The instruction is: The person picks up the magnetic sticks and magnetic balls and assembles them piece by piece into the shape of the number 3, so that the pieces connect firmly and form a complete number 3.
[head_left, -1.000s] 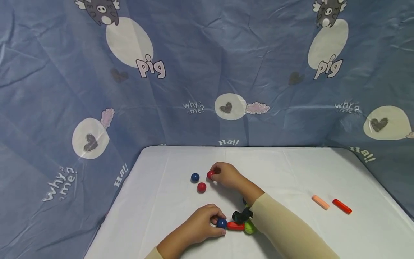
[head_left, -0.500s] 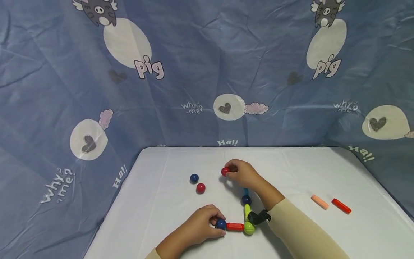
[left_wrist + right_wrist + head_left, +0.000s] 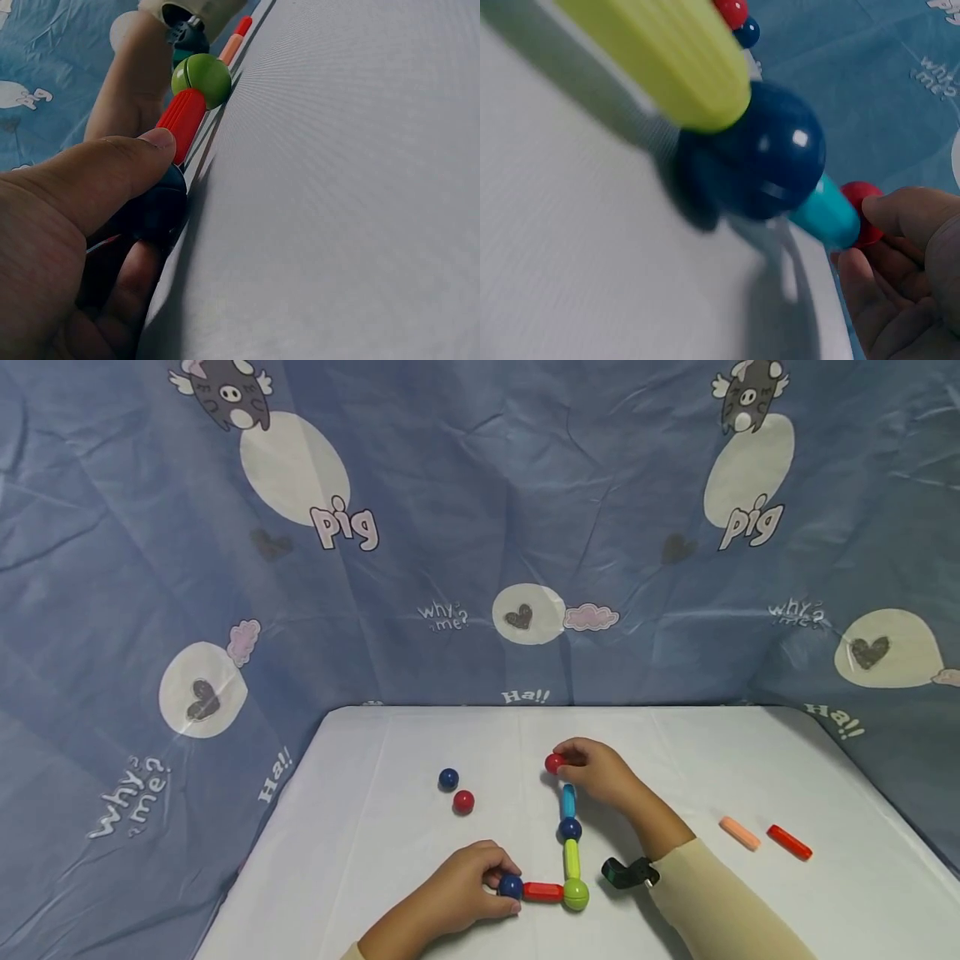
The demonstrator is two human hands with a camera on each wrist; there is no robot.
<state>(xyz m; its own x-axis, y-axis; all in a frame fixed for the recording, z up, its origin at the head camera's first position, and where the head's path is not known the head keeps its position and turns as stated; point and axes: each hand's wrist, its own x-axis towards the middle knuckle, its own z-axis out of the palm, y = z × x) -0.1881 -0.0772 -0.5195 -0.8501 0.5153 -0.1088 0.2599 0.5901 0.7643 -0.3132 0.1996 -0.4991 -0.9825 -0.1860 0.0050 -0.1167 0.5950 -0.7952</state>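
Note:
My right hand (image 3: 600, 770) pinches a red ball (image 3: 554, 764) between thumb and fingers, just beyond the far end of a light blue rod (image 3: 568, 802). That rod joins a dark blue ball (image 3: 570, 829), a yellow-green rod (image 3: 572, 860), a green ball (image 3: 575, 894) and a red rod (image 3: 543, 892) in an L-shaped chain. At the chain's left end my left hand (image 3: 468, 887) grips another dark blue ball (image 3: 511, 887), its thumb lying along the ball toward the red rod in the left wrist view. In the right wrist view the red ball (image 3: 864, 210) overlaps the light blue rod's tip.
A loose blue ball (image 3: 448, 779) and a loose red ball (image 3: 463, 802) lie at the back left of the white table (image 3: 360, 860). To the right lie an orange rod (image 3: 740, 832) and a red rod (image 3: 790, 842). A patterned blue cloth hangs behind.
My right hand has carried the red ball rightward to the far end of the light blue rod, uncovering the chain. The left hand keeps its grip in place.

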